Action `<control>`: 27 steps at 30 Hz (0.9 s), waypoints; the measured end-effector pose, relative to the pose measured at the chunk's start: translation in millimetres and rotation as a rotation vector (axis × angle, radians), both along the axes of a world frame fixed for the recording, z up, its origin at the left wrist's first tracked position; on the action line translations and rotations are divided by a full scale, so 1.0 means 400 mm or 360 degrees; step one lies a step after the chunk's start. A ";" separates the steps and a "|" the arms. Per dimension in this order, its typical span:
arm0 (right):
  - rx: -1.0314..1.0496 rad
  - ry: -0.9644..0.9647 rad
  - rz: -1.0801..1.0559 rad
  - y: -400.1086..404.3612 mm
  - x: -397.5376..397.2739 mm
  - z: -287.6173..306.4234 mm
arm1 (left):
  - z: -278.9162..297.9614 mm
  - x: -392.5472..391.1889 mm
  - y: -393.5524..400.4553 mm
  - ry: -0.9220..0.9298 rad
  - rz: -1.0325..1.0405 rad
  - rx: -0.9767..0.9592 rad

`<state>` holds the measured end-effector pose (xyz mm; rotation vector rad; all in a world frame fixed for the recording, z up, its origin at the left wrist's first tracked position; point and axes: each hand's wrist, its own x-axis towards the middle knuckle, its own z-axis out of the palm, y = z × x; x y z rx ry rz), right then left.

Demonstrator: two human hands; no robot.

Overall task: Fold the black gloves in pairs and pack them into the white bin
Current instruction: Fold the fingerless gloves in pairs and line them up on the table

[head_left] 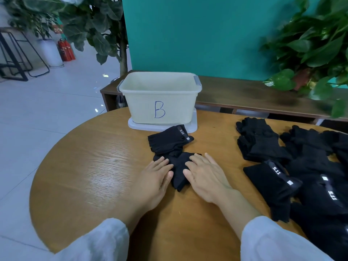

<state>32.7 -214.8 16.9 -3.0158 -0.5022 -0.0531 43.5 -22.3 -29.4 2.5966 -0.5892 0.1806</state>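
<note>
Nothing I can see is in the bin [160, 102] yet; its visible inside looks bare, upper centre of the frame. A big pile [305, 176] of gloves waits at the right. At centre, the left hand [156, 178] and right hand [205, 176] lie flat, fingers straight, pressing a glove pair [177, 162] on the table [90, 166]. Early days, I'd judge.

Both the left hand [157, 173] and the right hand [204, 175] pressed flat on a black glove pair [178, 171] on the tabletop [94, 166]. Beyond them stood the white bin [160, 98]; a glove pile [310, 176] lay right of the right hand.
</note>
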 end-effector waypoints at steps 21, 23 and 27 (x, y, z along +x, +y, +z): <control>-0.0098 -0.0478 -0.0367 -0.014 -0.382 -0.011 | 0.030 -0.202 -0.064 -0.0031 -0.0314 0.0010; -0.0052 -0.0510 -0.0396 -0.042 -0.386 0.013 | 0.035 -0.221 -0.059 -0.0069 -0.0242 -0.0029; 0.0021 -0.0282 -0.0255 -0.119 -0.332 0.035 | 0.055 -0.286 -0.081 -0.0137 -0.0013 -0.0216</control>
